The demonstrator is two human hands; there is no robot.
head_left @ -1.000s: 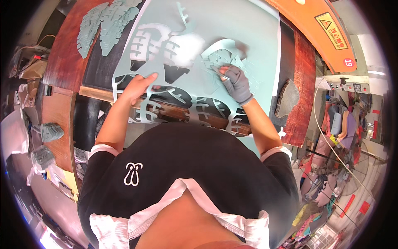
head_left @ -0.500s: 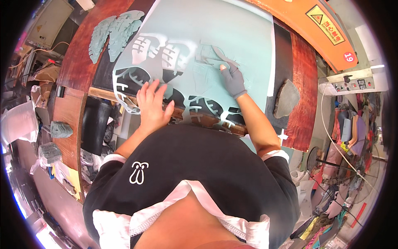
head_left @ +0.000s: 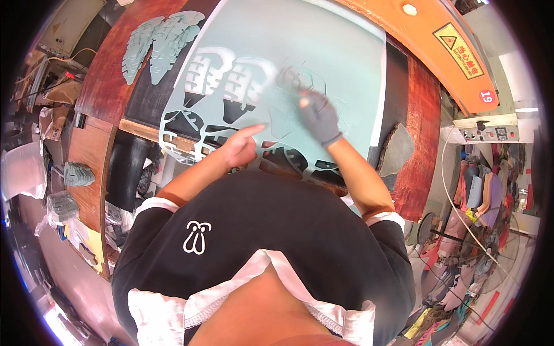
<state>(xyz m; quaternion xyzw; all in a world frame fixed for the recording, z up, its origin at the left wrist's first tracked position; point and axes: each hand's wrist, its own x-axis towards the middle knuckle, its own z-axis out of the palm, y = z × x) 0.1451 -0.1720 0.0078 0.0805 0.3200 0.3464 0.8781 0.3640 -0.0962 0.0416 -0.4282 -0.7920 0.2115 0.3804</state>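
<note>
A large pale green sheet (head_left: 329, 43) lies over the dark work board, with cut-out openings along its left and near parts. My left hand (head_left: 241, 149) is bare, at the sheet's near edge; its index finger points out over the sheet and the other fingers curl, with nothing visible in them. My right hand (head_left: 321, 118), in a grey glove with a bare thumb tip, is bent over the middle of the sheet. It is smeared by motion. Beyond its fingers a blurred grey-green shape (head_left: 293, 76) shows. Thin cut outlines mark the sheet around this hand.
Two stacks of notched green cut pieces (head_left: 167, 46) lie at the far left. An orange machine arm (head_left: 404, 26) spans the far right. A grey slab (head_left: 398, 150) rests right of the sheet. Smaller stacked pieces (head_left: 78, 175) are on the left side table, and a fan (head_left: 441, 230) stands at right.
My left hand has moved right and its spread fingers have drawn in, leaving the index pointing. My right hand stays over the sheet's middle, now blurred. The sheet's lifted near-left part lies lower.
</note>
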